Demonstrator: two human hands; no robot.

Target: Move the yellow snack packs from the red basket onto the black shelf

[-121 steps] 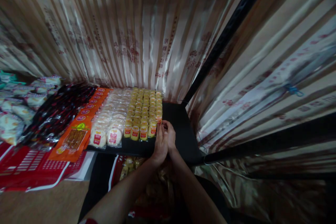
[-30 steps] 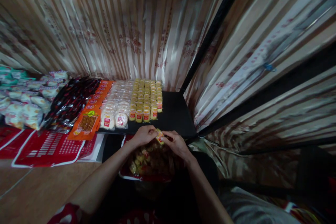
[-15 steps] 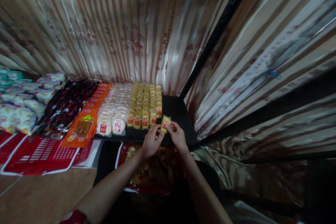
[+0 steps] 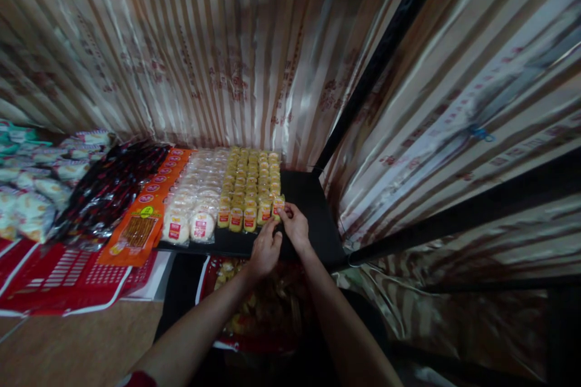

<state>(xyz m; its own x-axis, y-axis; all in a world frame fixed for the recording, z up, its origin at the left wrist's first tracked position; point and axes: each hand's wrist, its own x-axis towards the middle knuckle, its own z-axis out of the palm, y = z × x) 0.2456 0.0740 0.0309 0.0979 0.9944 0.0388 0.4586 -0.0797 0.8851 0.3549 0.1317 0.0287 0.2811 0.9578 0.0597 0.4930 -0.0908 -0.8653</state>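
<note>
My right hand (image 4: 296,227) pinches a small yellow snack packet (image 4: 278,204) with a red label, at the front of the rightmost row. The fingertips of my left hand (image 4: 267,249) are closed at the packet's lower edge. Beside it, several rows of matching yellow packets (image 4: 249,214) stand upright on a black shelf (image 4: 308,199). Under my forearms is a red basket (image 4: 206,278) holding more yellow packets, partly hidden by my arms.
Left of the yellow rows lie clear-wrapped round white crackers (image 4: 202,224), an orange snack pack (image 4: 131,236), dark glossy packets (image 4: 109,193) and white bags (image 4: 34,214). Another red basket (image 4: 77,272) sits below them. A striped curtain (image 4: 204,60) and black metal posts (image 4: 363,84) enclose the shelf.
Both hands have moved slightly left with the yellow packet, from in front of the rows to the front of the rightmost row. The view has shifted a little.
</note>
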